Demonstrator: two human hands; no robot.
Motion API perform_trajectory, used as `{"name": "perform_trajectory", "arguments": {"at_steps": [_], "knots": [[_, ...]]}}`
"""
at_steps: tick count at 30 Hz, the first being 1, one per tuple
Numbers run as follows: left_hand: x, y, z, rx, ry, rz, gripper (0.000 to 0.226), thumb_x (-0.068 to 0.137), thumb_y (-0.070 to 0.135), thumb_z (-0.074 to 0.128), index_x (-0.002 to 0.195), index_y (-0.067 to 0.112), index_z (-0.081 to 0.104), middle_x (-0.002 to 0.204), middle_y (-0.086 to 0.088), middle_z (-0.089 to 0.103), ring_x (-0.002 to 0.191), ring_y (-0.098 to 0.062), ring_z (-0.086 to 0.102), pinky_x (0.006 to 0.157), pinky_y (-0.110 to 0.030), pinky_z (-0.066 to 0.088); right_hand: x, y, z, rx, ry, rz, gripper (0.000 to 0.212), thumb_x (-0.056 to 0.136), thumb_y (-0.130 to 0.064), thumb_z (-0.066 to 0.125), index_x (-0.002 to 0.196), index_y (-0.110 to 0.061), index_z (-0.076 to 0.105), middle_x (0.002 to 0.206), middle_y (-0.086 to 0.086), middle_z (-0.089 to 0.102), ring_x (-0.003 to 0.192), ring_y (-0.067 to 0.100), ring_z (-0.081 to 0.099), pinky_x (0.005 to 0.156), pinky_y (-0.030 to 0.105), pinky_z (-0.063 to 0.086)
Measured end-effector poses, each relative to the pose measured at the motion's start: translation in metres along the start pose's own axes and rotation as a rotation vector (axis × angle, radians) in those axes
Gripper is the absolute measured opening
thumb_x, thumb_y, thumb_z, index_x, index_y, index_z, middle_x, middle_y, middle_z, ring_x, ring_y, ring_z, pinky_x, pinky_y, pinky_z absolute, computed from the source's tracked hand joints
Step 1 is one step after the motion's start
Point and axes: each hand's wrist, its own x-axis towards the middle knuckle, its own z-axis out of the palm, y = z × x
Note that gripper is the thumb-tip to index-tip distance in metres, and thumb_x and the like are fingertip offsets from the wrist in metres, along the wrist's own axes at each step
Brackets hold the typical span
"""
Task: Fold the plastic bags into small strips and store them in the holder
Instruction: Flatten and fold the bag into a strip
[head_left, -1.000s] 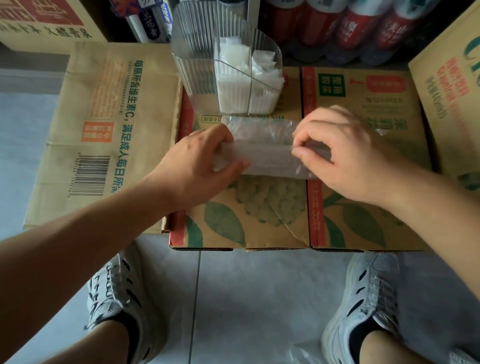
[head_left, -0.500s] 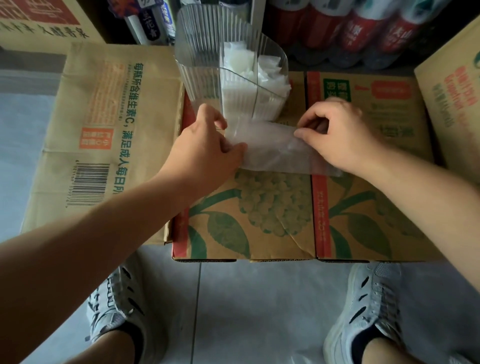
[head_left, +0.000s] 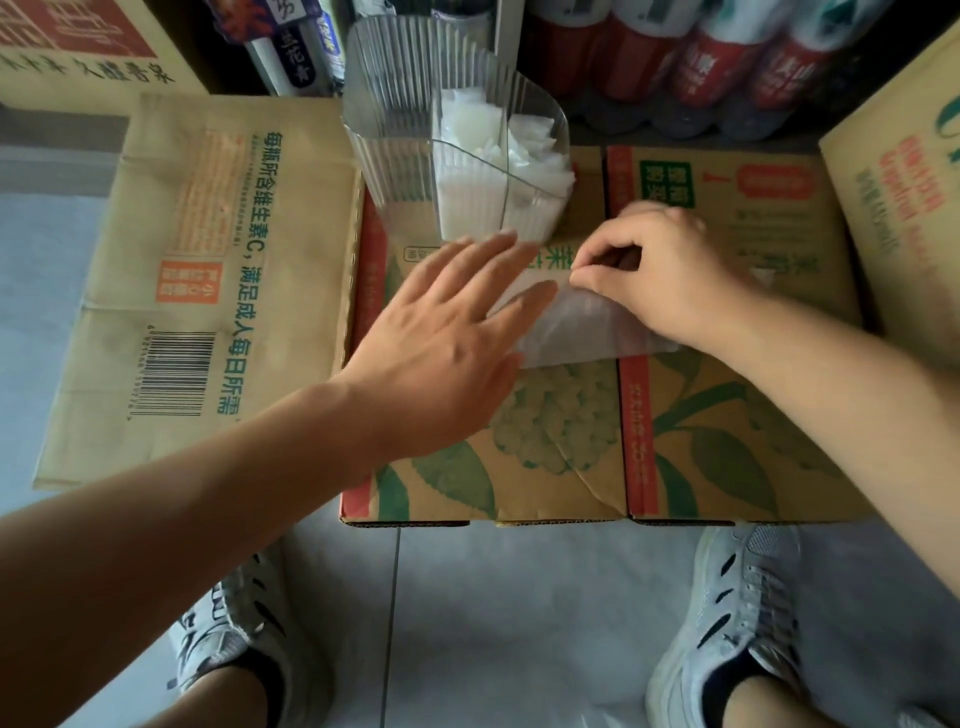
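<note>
Translucent bag (head_left: 582, 332), a flat band, lies left-to-right on the box (head_left: 727, 415). Left hand (head_left: 447, 332) spreads flat over it; right hand (head_left: 670, 275) pinches its edge.

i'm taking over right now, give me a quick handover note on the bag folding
Left hand: open, fingers straight, over the left end of the plastic bag; blurred, contact unclear.
Right hand: pinches the bag's far edge.
Bag lies flat as a wide band on the cardboard box, in front of the holder.
Done: folded bags stand in the holder's right compartments.
Left: finish this strip, store it.
</note>
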Motion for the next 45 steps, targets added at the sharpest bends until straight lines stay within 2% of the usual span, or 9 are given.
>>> {"name": "perform_trajectory", "arguments": {"at_steps": [6, 11, 16, 23, 26, 30, 35, 41, 45], "knots": [[-0.009, -0.005, 0.022, 0.066, -0.137, -0.009, 0.074, 0.106, 0.053, 0.027, 0.159, 0.001, 0.025, 0.167, -0.018, 0.021, 0.157, -0.030, 0.012, 0.125, -0.054, 0.015, -0.004, -0.002, 0.001, -0.041, -0.023, -0.064, 0.007, 0.085, -0.032, 0.080, 0.089, -0.026, 0.079, 0.090, -0.005, 0.062, 0.084, 0.018, 0.061, 0.081, 0.042, 0.053], [-0.013, -0.006, 0.029, 0.100, -0.130, -0.011, 0.086, 0.104, 0.064, 0.021, 0.160, 0.000, 0.017, 0.169, -0.018, 0.011, 0.158, -0.030, 0.007, 0.125, -0.055, 0.014, -0.024, -0.016, 0.007, -0.250, 0.163, -0.160, 0.034, 0.094, -0.028, 0.064, 0.122, -0.010, 0.071, 0.123, 0.012, 0.065, 0.119, 0.035, 0.055, 0.104, 0.047, 0.043], [-0.014, -0.004, 0.031, 0.120, -0.110, -0.006, 0.089, 0.102, 0.068, 0.017, 0.161, 0.001, 0.015, 0.169, -0.017, 0.009, 0.158, -0.029, 0.005, 0.125, -0.055, 0.014, -0.073, -0.035, 0.033, -0.294, -0.272, -0.181, 0.073, 0.102, -0.051, 0.015, 0.162, -0.010, 0.016, 0.171, 0.004, 0.004, 0.158, 0.016, -0.005, 0.128, 0.042, 0.003], [-0.014, -0.006, 0.030, 0.132, -0.143, -0.014, 0.090, 0.101, 0.071, 0.014, 0.162, 0.004, 0.013, 0.170, -0.015, 0.005, 0.158, -0.028, 0.001, 0.125, -0.058, 0.011, -0.077, 0.030, 0.011, -0.511, -0.228, 0.001, 0.073, 0.098, -0.059, -0.012, 0.159, -0.019, -0.017, 0.167, 0.003, -0.025, 0.152, 0.017, -0.028, 0.126, 0.043, -0.012], [-0.014, -0.006, 0.031, 0.132, -0.147, -0.012, 0.090, 0.101, 0.070, 0.014, 0.162, 0.004, 0.013, 0.170, -0.015, 0.006, 0.158, -0.028, 0.001, 0.124, -0.058, 0.011, -0.077, 0.040, 0.000, -0.434, -0.057, 0.091, 0.075, 0.102, -0.056, 0.010, 0.162, -0.011, 0.008, 0.171, 0.009, -0.002, 0.158, 0.023, -0.008, 0.128, 0.046, -0.001], [-0.014, -0.006, 0.031, 0.115, -0.138, -0.013, 0.089, 0.101, 0.070, 0.017, 0.161, 0.004, 0.015, 0.170, -0.015, 0.007, 0.158, -0.028, 0.003, 0.124, -0.059, 0.011, -0.076, 0.013, 0.005, -0.241, 0.195, -0.312, 0.043, 0.090, -0.035, 0.068, 0.120, -0.004, 0.068, 0.136, 0.016, 0.059, 0.129, 0.034, 0.050, 0.112, 0.042, 0.035], [-0.015, -0.008, 0.031, 0.040, -0.121, -0.031, 0.091, 0.100, 0.070, 0.023, 0.160, 0.002, 0.019, 0.170, -0.014, 0.007, 0.158, -0.026, 0.003, 0.125, -0.057, 0.010, -0.072, 0.003, 0.018, -0.116, -0.038, -0.418, 0.027, 0.082, -0.035, 0.075, 0.097, -0.013, 0.076, 0.114, 0.005, 0.065, 0.111, 0.024, 0.056, 0.099, 0.038, 0.044], [-0.017, -0.011, 0.023, -0.131, -0.036, -0.026, 0.063, 0.094, 0.056, 0.053, 0.132, 0.006, 0.050, 0.167, -0.019, 0.020, 0.155, -0.035, 0.017, 0.122, -0.057, 0.018, -0.073, 0.003, 0.022, -0.173, 0.005, -0.426, 0.012, 0.088, -0.024, 0.072, 0.091, -0.013, 0.074, 0.112, 0.004, 0.066, 0.108, 0.027, 0.057, 0.092, 0.045, 0.047], [-0.017, -0.009, 0.018, -0.046, 0.085, 0.007, 0.042, 0.088, 0.045, 0.062, 0.116, 0.013, 0.064, 0.129, -0.013, 0.054, 0.116, -0.036, 0.048, 0.096, -0.048, 0.033, -0.069, 0.000, 0.018, -0.154, -0.012, -0.403, 0.024, 0.087, -0.034, 0.073, 0.095, -0.011, 0.072, 0.109, 0.003, 0.066, 0.105, 0.025, 0.058, 0.090, 0.044, 0.048]]}}
